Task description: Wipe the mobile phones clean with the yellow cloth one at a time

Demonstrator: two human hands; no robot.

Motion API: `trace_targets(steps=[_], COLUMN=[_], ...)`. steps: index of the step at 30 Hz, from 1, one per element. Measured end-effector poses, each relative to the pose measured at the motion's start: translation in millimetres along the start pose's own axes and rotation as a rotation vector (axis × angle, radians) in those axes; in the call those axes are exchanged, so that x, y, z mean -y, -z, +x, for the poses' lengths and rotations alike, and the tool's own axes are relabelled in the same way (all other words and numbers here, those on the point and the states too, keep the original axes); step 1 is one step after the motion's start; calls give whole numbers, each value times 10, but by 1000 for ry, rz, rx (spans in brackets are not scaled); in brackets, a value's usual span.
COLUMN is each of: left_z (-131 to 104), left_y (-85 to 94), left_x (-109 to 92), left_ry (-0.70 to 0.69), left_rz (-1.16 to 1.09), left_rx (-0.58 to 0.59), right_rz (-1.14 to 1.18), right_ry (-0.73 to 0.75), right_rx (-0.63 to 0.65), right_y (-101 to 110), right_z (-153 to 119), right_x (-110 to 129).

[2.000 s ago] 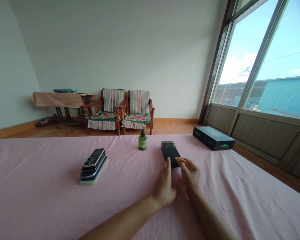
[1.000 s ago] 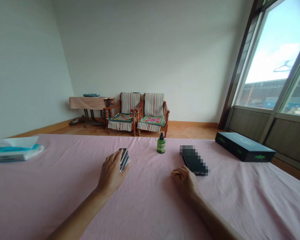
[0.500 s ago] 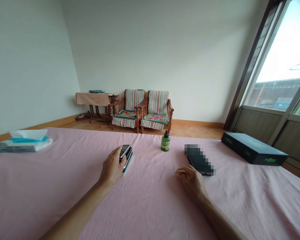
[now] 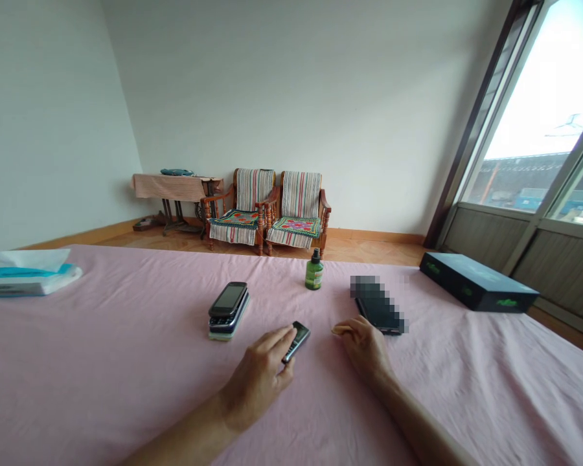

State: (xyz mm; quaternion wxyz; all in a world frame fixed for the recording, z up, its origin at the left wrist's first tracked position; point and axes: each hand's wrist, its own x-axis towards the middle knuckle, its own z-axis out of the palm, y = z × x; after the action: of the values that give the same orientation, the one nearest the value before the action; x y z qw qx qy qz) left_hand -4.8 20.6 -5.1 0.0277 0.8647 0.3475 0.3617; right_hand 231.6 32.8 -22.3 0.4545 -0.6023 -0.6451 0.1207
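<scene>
One dark bar-shaped phone (image 4: 300,337), lower centre, was gripped by the left hand (image 4: 261,370); the right hand (image 4: 368,351) pinched something beige (image 4: 341,329).

Two hands (image 4: 260,372), one gripped phone (image 4: 300,336); one phone stack (image 4: 228,303), one tissue pack (image 4: 29,278) left; one bottle (image 4: 314,275); one box (image 4: 480,278); two chairs (image 4: 255,191) far!

The person's left hand (image 4: 262,378) and right hand (image 4: 369,353) are bare, their fingers (image 4: 274,341) slender. The left forearm (image 4: 184,432) and right forearm (image 4: 415,417) are uncovered too, smooth in outline, narrowing towards the wrists (image 4: 385,380).
</scene>
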Motion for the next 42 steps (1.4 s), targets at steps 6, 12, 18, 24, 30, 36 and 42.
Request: trace_targets(steps=[6, 12, 18, 24, 30, 36, 42], left_z=[-43, 62, 220, 324, 210, 191, 179], left_y=[50, 125, 134, 92, -10, -38, -63], left_x=[-173, -122, 36, 51, -6, -28, 5], left_ry=[88, 156, 175, 132, 162, 162, 163], left_rz=[-198, -274, -288, -318, -294, -288, -296], left_rx=[193, 307, 556, 634, 463, 431, 441], right_rz=[16, 30, 88, 211, 197, 200, 201], right_ry=[13, 29, 96, 180, 191, 199, 184], right_rx=[-6, -10, 0, 35, 82, 185, 313], right_y=[0, -3, 34, 58, -35, -145, -73], right_z=[2, 1, -53, -165, -187, -181, -297], right_x=[15, 0, 88, 245, 225, 173, 309])
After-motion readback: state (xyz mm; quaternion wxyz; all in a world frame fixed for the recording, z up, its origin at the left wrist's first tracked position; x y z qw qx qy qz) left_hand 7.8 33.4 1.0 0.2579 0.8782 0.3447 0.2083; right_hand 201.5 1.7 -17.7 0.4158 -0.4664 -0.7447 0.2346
